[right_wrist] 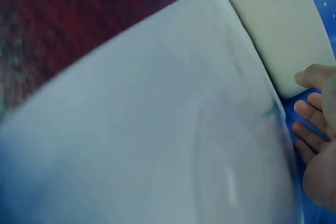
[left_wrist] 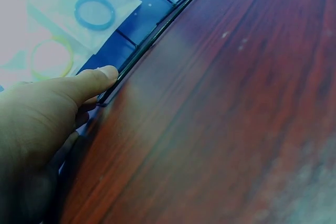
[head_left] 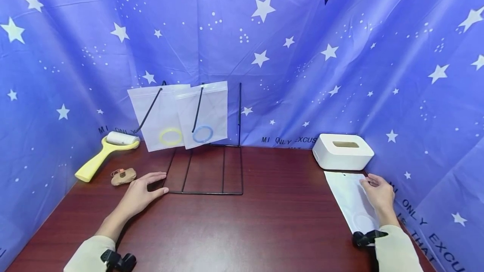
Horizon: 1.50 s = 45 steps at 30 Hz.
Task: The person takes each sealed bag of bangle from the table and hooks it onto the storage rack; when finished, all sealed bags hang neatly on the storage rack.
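My left hand (head_left: 141,192) rests at the front left corner of a black wire rack (head_left: 204,193), thumb and fingers apart. In the left wrist view its thumb touches the rack's wire. From the rack's hooks hang two clear zip bags, one with a yellow ring (head_left: 171,136), the other with a blue ring (head_left: 203,134). At far right my right hand (head_left: 380,194) is beside a white zip bag (head_left: 349,198) holding a pale ring. The right wrist view shows thumb and fingers loosely bent and apart, next to the bag's edge.
A white tissue box (head_left: 343,158) stands behind the right bag, against the starry blue curtain. Left of the rack lie a yellow lint roller (head_left: 99,160) and a small brown object (head_left: 123,176) with an orange loop. The brown table (head_left: 264,221) stretches between both hands.
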### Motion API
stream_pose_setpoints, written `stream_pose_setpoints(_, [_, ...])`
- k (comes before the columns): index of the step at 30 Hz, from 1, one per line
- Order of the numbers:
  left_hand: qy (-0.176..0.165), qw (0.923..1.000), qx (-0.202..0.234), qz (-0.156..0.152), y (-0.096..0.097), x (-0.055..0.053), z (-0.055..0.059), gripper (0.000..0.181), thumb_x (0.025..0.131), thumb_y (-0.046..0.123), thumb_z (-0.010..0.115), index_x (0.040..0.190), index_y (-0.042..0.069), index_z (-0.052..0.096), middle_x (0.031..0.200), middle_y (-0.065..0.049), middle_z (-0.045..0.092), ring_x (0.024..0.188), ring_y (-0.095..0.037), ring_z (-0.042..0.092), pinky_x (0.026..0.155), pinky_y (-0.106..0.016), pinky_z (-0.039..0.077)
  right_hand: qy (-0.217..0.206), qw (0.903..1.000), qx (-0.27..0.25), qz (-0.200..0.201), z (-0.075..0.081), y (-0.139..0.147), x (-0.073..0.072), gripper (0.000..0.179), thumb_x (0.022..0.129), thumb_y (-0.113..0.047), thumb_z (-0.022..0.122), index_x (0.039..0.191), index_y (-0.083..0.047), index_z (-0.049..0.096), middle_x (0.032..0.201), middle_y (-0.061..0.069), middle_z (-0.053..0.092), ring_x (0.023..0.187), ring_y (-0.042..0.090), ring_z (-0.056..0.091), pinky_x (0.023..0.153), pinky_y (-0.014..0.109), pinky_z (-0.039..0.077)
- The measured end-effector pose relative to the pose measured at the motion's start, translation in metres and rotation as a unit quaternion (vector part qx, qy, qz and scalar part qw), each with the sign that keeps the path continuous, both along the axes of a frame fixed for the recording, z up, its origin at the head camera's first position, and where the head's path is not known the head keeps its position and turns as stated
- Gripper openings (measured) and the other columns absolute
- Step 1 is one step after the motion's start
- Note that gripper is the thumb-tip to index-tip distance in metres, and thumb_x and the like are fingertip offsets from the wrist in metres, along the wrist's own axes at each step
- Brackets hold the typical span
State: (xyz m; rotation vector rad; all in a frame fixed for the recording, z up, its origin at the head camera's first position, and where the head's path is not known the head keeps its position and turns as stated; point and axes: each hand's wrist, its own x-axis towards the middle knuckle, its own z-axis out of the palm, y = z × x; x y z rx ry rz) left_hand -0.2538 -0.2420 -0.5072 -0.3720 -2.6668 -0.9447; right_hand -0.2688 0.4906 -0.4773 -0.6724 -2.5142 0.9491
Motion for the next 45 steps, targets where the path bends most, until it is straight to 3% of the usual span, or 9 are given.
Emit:
stream_pose_setpoints(3, [0.001,1.0000,0.000,-0.001,0.001,-0.001,-0.001,0.049,0.088,0.031,0.083,0.130,0.007,0.072,0.134,-0.014,0.070,0.130,-0.039,0.062,0.105,-0.058,0.046,-0.015,0.9999,-0.001,0.007,-0.004,0.003,0.001,0.057,0.098,-0.024,0.062,0.146,0.006,0.052,0.145,0.030,0.056,0.137,0.048,0.046,0.119,0.059,0.028])
stream_pose_setpoints(5, [0.002,1.0000,-0.001,0.000,0.001,-0.001,-0.003,0.049,0.088,0.031,0.083,0.129,0.007,0.072,0.133,-0.013,0.070,0.130,-0.038,0.063,0.105,-0.058,0.046,-0.028,0.9995,0.007,0.012,-0.006,0.004,0.001,0.060,0.098,-0.024,0.062,0.148,0.006,0.049,0.148,0.029,0.052,0.142,0.054,0.038,0.121,0.061,0.025])
stream_pose_setpoints(11, [0.004,1.0000,-0.003,0.002,0.001,0.000,-0.004,0.049,0.088,0.031,0.084,0.129,0.007,0.072,0.132,-0.012,0.071,0.129,-0.038,0.063,0.103,-0.057,0.046,-0.066,0.9967,0.038,0.030,-0.008,-0.005,0.001,0.069,0.096,-0.025,0.066,0.152,0.007,0.041,0.153,0.035,0.043,0.143,0.057,0.034,0.120,0.063,0.027])
stream_pose_setpoints(16, [-0.003,1.0000,0.003,-0.001,0.000,-0.002,-0.001,0.049,0.088,0.032,0.083,0.130,0.007,0.072,0.134,-0.013,0.070,0.131,-0.039,0.061,0.105,-0.059,0.046,-0.090,0.9948,0.029,0.037,-0.005,-0.011,0.000,0.078,0.095,-0.029,0.066,0.156,0.007,0.033,0.155,0.040,0.032,0.143,0.061,0.027,0.120,0.065,0.024])
stream_pose_setpoints(24, [-0.016,0.9998,0.006,-0.002,0.000,-0.003,-0.001,0.051,0.089,0.033,0.083,0.130,0.007,0.072,0.135,-0.013,0.069,0.132,-0.040,0.060,0.106,-0.059,0.047,-0.104,0.9945,0.014,-0.003,-0.009,-0.014,-0.008,0.069,0.098,-0.040,0.061,0.151,0.001,0.045,0.150,0.040,0.037,0.139,0.061,0.031,0.116,0.065,0.027])
stream_pose_setpoints(32, [-0.016,0.9998,0.007,0.001,0.000,-0.001,0.000,0.050,0.089,0.032,0.083,0.130,0.006,0.072,0.135,-0.014,0.069,0.132,-0.041,0.060,0.105,-0.060,0.047,-0.059,0.9977,-0.003,-0.034,-0.013,-0.019,-0.010,0.054,0.097,-0.035,0.063,0.138,-0.001,0.058,0.130,0.030,0.051,0.127,0.053,0.043,0.104,0.062,0.034])
stream_pose_setpoints(41, [-0.015,0.9999,0.006,0.002,0.000,-0.001,0.001,0.050,0.089,0.033,0.083,0.129,0.007,0.072,0.134,-0.011,0.070,0.133,-0.038,0.060,0.106,-0.057,0.046,0.037,0.9965,-0.039,-0.063,-0.015,-0.027,-0.005,0.040,0.099,-0.026,0.061,0.123,0.006,0.064,0.115,0.027,0.054,0.126,0.050,0.044,0.111,0.057,0.030])
stream_pose_setpoints(45, [-0.015,0.9999,0.007,0.001,0.000,-0.001,0.001,0.049,0.089,0.032,0.083,0.130,0.007,0.072,0.134,-0.011,0.070,0.133,-0.037,0.061,0.106,-0.057,0.046,0.065,0.9940,-0.059,-0.065,-0.012,-0.034,-0.004,0.039,0.098,-0.023,0.063,0.122,0.007,0.066,0.117,0.026,0.055,0.132,0.050,0.042,0.116,0.056,0.028])
